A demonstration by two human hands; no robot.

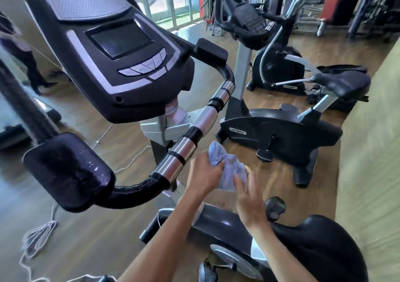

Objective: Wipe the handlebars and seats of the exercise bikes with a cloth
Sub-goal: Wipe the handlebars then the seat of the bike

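Note:
I stand at an exercise bike whose black and chrome handlebar [184, 149] curves round a dark console [112, 49]. A light blue cloth [229, 167] is bunched just right of the handlebar's chrome section, apart from the bar. My left hand [205, 171] grips the cloth's upper left part. My right hand [249, 201] has straight fingers touching the cloth's lower right edge. The bike's black seat [320, 249] is at the lower right, below my right forearm. A second bike stands beyond, with its black seat [342, 84] and its handlebar [249, 30].
A padded black armrest [67, 171] juts out at the lower left and another [211, 48] by the console. White cords [39, 236] lie on the wooden floor at left. More gym machines [346, 4] crowd the back right. A person's legs [32, 67] show at far left.

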